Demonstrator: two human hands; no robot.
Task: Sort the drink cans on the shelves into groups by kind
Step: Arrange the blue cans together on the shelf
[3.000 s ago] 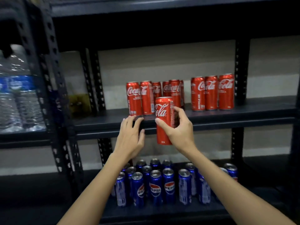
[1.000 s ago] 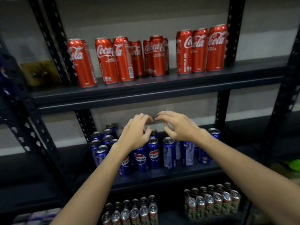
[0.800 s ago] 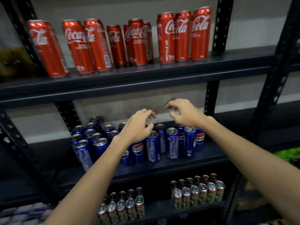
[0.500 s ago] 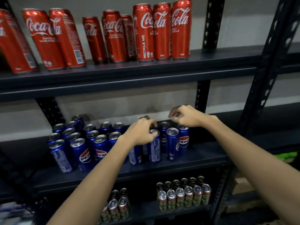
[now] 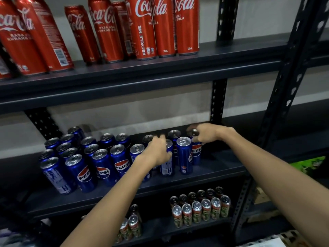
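Several red Coca-Cola cans (image 5: 142, 27) stand on the upper shelf (image 5: 160, 68). Several blue Pepsi cans (image 5: 103, 164) crowd the middle shelf (image 5: 213, 168). My left hand (image 5: 157, 151) grips a Pepsi can (image 5: 167, 164) from above, fingers curled round its top. My right hand (image 5: 207, 133) pinches the rim of the rightmost back Pepsi can (image 5: 195, 152). Another Pepsi can (image 5: 184, 155) stands between the two hands.
Two groups of green-and-red cans (image 5: 199, 209) stand on the bottom shelf, one at the right and a smaller one (image 5: 130, 227) near the middle. A perforated black upright (image 5: 284, 97) rises at the right. Something green (image 5: 308, 164) lies beyond it.
The red can went onto the upper shelf at the left. The view dropped and both hands came down onto the Pepsi cans, closing on two cans at the group's right end.
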